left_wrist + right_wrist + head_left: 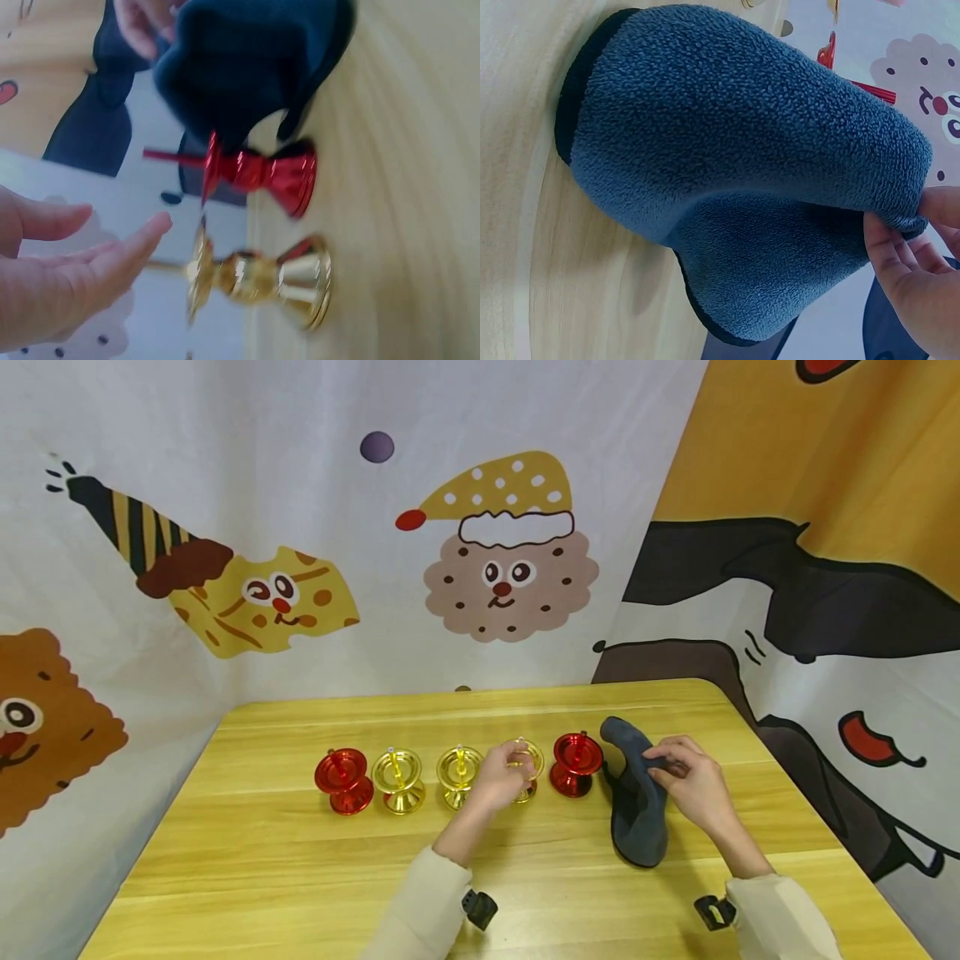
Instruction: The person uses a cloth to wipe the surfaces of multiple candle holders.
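My right hand (696, 785) pinches the top fold of a blue-grey fluffy cloth (648, 831). In the right wrist view the cloth (705, 120) hangs in a bent fold with a dark edging, its lower end on the table. My left hand (500, 779) is at a gold candle holder (534, 762), partly covering it in the head view. The left wrist view shows the left fingers extended beside that gold candle holder (300, 285), not wrapped around it. Between it and the cloth stands a red candle holder (576, 768), upright with a spike on top.
Left of my left hand, in the same row, stand two gold candle holders, one next to the hand (453, 797) and one farther left (403, 797), then a red candle holder (348, 781). All rest on a wooden table (300, 893). A cartoon-printed curtain (300, 485) hangs behind.
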